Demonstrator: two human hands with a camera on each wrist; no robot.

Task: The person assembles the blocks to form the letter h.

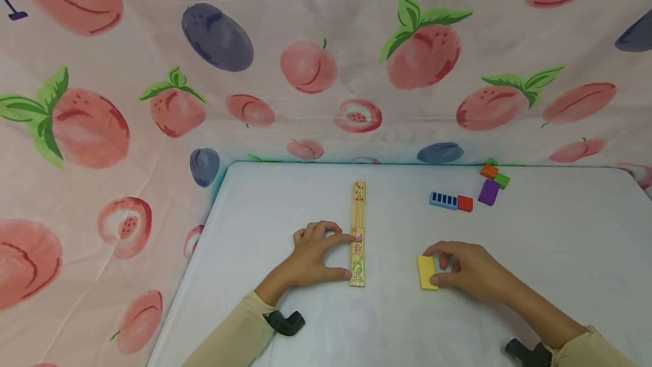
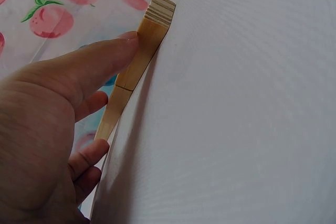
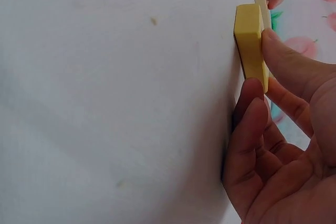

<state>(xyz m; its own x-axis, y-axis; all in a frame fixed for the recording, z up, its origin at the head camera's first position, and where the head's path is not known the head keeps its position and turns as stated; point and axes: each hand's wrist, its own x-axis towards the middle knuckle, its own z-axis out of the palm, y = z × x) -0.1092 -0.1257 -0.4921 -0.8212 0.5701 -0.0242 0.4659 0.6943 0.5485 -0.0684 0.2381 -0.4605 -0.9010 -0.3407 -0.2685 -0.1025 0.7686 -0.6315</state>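
Note:
A narrow row of wooden picture blocks (image 1: 359, 214) lies end to end on the white table, running away from me. My left hand (image 1: 313, 256) is at its left side, with thumb and index fingertips touching its near half. In the left wrist view, the thumb (image 2: 113, 53) lies against the wood and the other fingers are beside the row. To the right, my right hand (image 1: 471, 268) holds a yellow rectangular block (image 1: 427, 272) between thumb and fingers, apart from the row. The right wrist view shows the thumb on one face of the yellow block (image 3: 249, 27).
Toward the back right lie a light-blue block (image 1: 443, 200) with dark slots, a red block (image 1: 465, 203), a purple block (image 1: 489, 192), an orange block (image 1: 489, 171) and a green block (image 1: 502, 180). A fruit-patterned cloth (image 1: 305, 10) hangs behind the table (image 1: 285, 186).

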